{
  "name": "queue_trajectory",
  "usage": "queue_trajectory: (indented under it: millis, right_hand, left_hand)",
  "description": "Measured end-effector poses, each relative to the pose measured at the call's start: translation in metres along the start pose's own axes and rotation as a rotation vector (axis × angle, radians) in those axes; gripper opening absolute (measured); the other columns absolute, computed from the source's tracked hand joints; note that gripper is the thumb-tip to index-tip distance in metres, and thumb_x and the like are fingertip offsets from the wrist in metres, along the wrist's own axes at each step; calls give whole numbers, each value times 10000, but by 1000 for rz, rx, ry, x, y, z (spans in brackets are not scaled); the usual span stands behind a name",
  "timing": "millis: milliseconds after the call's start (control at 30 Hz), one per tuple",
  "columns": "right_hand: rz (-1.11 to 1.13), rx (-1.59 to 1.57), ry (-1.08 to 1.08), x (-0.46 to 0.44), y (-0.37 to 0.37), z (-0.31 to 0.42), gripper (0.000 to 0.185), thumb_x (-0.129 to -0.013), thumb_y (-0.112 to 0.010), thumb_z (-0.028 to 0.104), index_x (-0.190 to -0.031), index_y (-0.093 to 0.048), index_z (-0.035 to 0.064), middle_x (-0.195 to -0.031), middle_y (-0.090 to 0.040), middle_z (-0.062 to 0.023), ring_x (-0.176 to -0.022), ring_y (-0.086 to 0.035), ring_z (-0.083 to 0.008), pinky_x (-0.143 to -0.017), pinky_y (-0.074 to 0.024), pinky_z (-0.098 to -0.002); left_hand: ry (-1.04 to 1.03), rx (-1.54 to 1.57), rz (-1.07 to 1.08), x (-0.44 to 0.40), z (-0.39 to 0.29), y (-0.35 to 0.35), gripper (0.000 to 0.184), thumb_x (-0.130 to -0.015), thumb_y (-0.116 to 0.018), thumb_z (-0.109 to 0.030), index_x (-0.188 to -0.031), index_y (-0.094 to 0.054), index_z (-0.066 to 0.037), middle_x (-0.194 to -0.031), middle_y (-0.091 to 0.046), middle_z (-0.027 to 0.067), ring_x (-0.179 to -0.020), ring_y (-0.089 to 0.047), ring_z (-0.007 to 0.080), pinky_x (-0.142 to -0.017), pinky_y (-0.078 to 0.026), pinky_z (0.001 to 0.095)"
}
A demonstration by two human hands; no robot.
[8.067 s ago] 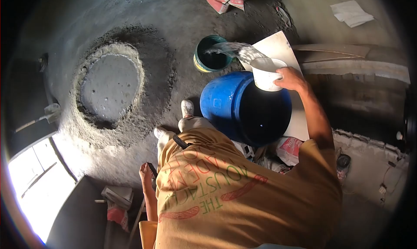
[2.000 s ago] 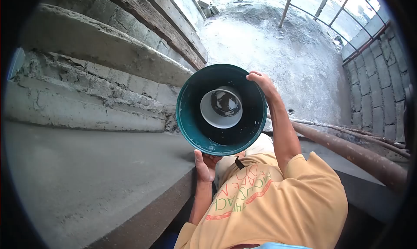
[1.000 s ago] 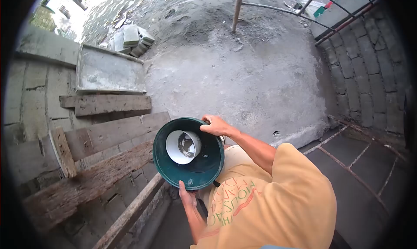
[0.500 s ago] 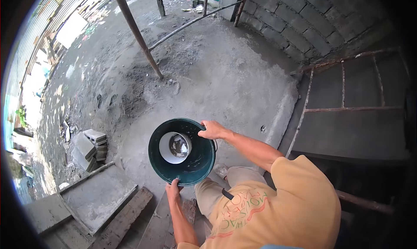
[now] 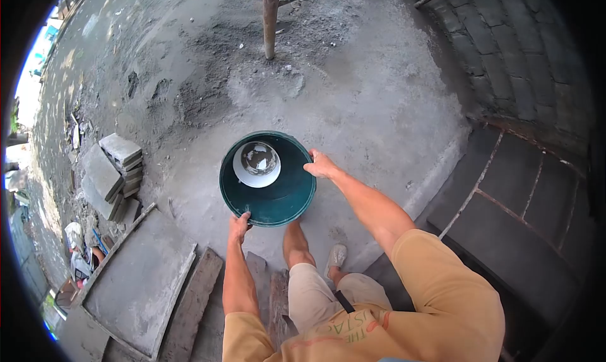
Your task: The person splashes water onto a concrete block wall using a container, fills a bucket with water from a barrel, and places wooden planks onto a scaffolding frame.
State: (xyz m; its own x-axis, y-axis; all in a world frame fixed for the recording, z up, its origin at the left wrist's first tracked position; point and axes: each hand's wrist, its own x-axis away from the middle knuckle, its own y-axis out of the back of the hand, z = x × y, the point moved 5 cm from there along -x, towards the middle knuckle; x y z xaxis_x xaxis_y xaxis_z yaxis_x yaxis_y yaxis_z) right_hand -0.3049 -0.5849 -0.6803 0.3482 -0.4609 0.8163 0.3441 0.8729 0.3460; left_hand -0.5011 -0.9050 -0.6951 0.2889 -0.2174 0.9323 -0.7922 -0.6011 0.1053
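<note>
A large dark green bucket (image 5: 291, 188) is in front of me, tilted so that I look into its mouth. Inside it sits a smaller white round container (image 5: 254, 179), with a shiny grey patch at its bottom that I cannot make out clearly. My left hand (image 5: 238, 225) is closed on the bucket's near left rim, thumb over the edge. On the right side of the same rim, my right hand (image 5: 322, 164) is closed too. Part of the fingers of both hands is hidden by the bucket wall.
Rough concrete floor (image 5: 385, 116) lies ahead. A rusty post (image 5: 271, 21) stands beyond the bucket. To the left are stacked concrete blocks (image 5: 110, 169), a cement-smeared board (image 5: 142, 280) and wooden planks (image 5: 192, 299). At right are a rusty metal frame (image 5: 483, 166) and a block wall (image 5: 517, 53).
My view has tipped down and turned, bringing my feet and legs more into sight. The bucket sits higher in view, still held by both hands, and the white container lies nearer its far rim.
</note>
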Motion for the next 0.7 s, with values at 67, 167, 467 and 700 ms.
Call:
queue_trajectory:
  millis: [67, 167, 467, 700]
  right_hand:
    - [29, -63, -47, -45, -19, -6, 607, -736, -629, 182, -1289, -476, -13, -1203, -592, -227, -1151, -557, -329, -972, -436, -378]
    - [75, -88, -91, -96, -45, -8, 636, -725, -643, 169, -1306, -456, -11, -1210, -587, -224, -1153, -555, -327, -977, -435, -372]
    - [32, -218, 27, -49, -14, -29, 972, -719, -756, 318, -1446, -212, -28, -1392, -385, -279, -1307, -396, -344, -1071, -349, -390]
    - [-33, -252, -162, 138, 185, -150, 865, -827, -622, 543, -1417, -318, -11, -1354, -462, -227, -1247, -474, -315, -1033, -385, -396]
  left_hand:
    - [48, -52, -33, -38, -12, 9, 283, -884, -552, -154, -1147, -535, -50, -1056, -635, 86, -949, -622, 232, -826, -530, 423]
    - [116, -142, -95, -84, -27, 23, 331, -887, -545, -146, -1205, -494, -71, -1128, -607, 106, -1036, -591, 253, -855, -516, 453]
    - [2, -433, -409, -66, -33, 32, 672, -820, -698, -375, -1269, -410, 33, -1145, -572, 216, -973, -592, 305, -818, -491, 397]
    - [-203, -530, -385, 96, -132, -54, 717, -800, -694, -492, -1214, -479, 53, -1102, -576, 235, -953, -589, 315, -875, -461, 404]
